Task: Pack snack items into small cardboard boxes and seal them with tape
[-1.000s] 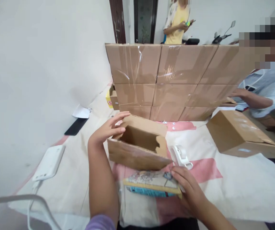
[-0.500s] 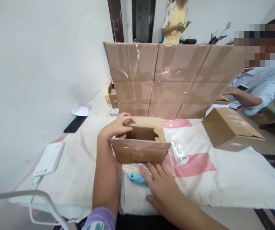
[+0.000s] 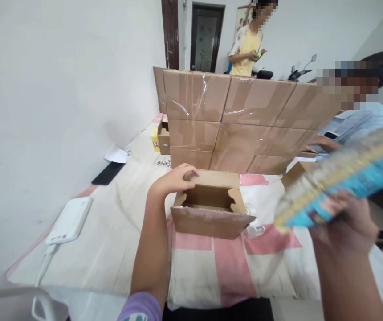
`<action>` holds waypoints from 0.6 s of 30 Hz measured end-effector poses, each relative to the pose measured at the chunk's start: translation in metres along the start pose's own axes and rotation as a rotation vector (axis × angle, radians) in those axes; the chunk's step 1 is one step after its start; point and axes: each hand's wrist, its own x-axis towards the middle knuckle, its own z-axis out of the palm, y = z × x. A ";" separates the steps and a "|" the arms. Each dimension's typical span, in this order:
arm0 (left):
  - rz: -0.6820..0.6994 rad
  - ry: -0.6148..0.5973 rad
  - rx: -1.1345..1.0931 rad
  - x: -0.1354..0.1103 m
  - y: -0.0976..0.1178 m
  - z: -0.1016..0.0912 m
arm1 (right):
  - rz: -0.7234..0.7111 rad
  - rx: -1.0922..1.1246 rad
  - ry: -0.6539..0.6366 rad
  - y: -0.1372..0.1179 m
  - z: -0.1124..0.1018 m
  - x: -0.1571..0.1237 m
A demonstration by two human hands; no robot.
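An open cardboard box [image 3: 211, 223] stands at the middle of the cloth-covered table, its far flap up and its inside dark. My left hand [image 3: 174, 180] grips the box at its left side, fingers bent over the edge by the far flap. Raised at the right, my right hand [image 3: 348, 223] is closed around a flat blue and yellow printed package [image 3: 352, 178], which is smeared by motion, so its exact kind is unclear. A white tape dispenser [image 3: 255, 229] sits just right of the box, partly hidden by it.
A wall of taped cardboard boxes [image 3: 245, 133] stands behind. At left lie a white power bank [image 3: 69, 220] with a cable and a black phone [image 3: 109, 173]. Another cardboard box [image 3: 296, 171] is partly hidden at right. Two people are nearby, one in yellow [image 3: 245, 51], one in light blue [image 3: 361, 127].
My right hand has lifted the blue and yellow package from in front of the box and swung it up to the right. My left hand stays on the box. The camera view has shifted slightly.
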 end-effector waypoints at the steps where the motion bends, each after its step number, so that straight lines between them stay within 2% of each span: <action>1: 0.000 0.005 0.007 -0.001 0.001 0.000 | 0.045 0.084 0.037 0.006 0.013 0.012; 3: 0.010 0.015 -0.004 -0.001 0.001 0.000 | 0.071 0.072 -0.004 0.021 0.046 0.029; 4: 0.019 0.018 -0.024 0.000 -0.001 0.000 | 0.107 0.018 -0.076 0.029 0.062 0.035; 6: 0.046 0.027 -0.093 0.002 -0.006 0.000 | 0.170 -0.109 -0.299 0.044 0.091 0.038; 8: 0.086 0.030 -0.205 0.004 -0.012 -0.001 | 0.190 -0.228 -0.544 0.056 0.108 0.034; 12: 0.141 -0.001 -0.349 0.005 -0.021 -0.003 | 0.194 -0.441 -0.938 0.062 0.114 0.019; 14: 0.128 0.000 -0.306 0.004 -0.020 -0.003 | 0.166 -0.556 -1.045 0.053 0.109 0.017; 18: 0.078 -0.021 -0.294 0.004 -0.016 -0.004 | 0.008 -0.762 -1.159 0.026 0.105 0.022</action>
